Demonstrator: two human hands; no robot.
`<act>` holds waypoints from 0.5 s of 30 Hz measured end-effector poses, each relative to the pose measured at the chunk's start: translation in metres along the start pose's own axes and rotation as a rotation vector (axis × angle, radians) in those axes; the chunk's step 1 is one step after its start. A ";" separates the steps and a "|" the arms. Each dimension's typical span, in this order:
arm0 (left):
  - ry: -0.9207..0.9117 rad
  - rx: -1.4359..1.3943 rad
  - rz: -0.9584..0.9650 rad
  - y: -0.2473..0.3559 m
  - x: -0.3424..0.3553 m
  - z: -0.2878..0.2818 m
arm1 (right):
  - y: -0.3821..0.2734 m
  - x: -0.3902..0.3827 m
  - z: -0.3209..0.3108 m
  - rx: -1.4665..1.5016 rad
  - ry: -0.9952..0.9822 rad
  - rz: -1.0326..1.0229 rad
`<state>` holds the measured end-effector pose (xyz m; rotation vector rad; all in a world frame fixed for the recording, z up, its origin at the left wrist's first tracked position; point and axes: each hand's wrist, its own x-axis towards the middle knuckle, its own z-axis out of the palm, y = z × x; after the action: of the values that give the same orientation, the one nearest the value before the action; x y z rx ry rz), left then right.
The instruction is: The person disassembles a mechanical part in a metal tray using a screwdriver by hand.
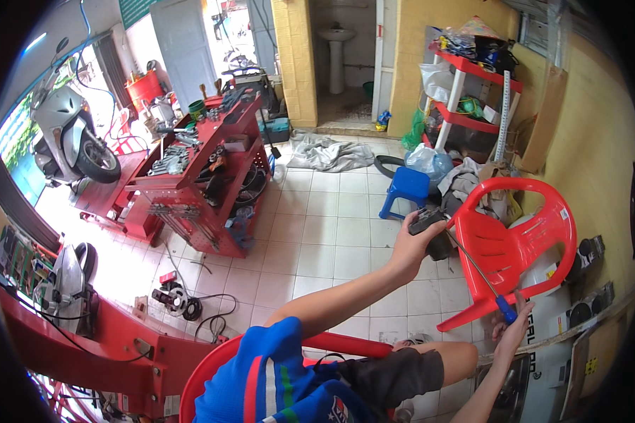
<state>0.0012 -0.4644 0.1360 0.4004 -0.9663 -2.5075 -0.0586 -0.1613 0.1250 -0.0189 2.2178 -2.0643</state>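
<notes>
My left hand (412, 248), stretched out ahead, is closed around a small black part (440, 247) with a rounded lower end; its exact kind is unclear. My right hand (513, 331), lower and further right, grips a screwdriver by its blue handle (505, 309). The long thin shaft slants up and left, and its tip ends at or close to the black part; whether they touch I cannot tell. Behind the screwdriver stands a red plastic armchair (487, 261). My legs are bent, and I sit on another red chair (215, 366).
A blue stool (406, 189) stands just beyond my left hand. A red tool cart (190, 211) loaded with wrenches is at the left, near a raised scooter (74, 134). Cables and a small machine (173, 299) lie on the tiles. Shelves (473, 67) hold bags at the right.
</notes>
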 end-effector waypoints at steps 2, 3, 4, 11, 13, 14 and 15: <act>0.050 0.004 0.035 0.008 0.002 -0.013 | 0.000 0.004 0.011 -0.164 -0.021 0.002; 0.072 0.006 0.050 0.012 0.004 -0.018 | 0.009 0.012 0.016 -0.138 -0.008 -0.045; 0.090 -0.009 0.058 0.019 0.008 -0.017 | 0.010 0.015 0.031 -0.107 0.001 -0.094; 0.134 -0.021 0.036 0.039 0.006 -0.028 | 0.001 0.008 0.053 0.144 -0.111 -0.165; 0.136 -0.020 0.032 0.040 0.006 -0.031 | 0.004 0.012 0.051 0.258 -0.135 -0.168; 0.138 -0.019 0.028 0.038 0.006 -0.033 | 0.001 0.011 0.054 0.299 -0.126 -0.157; 0.132 -0.035 0.031 0.037 0.007 -0.034 | -0.002 0.010 0.057 0.340 -0.117 -0.146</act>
<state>0.0196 -0.5119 0.1360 0.5282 -0.8692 -2.4325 -0.0633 -0.2185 0.1222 -0.2713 1.8237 -2.4215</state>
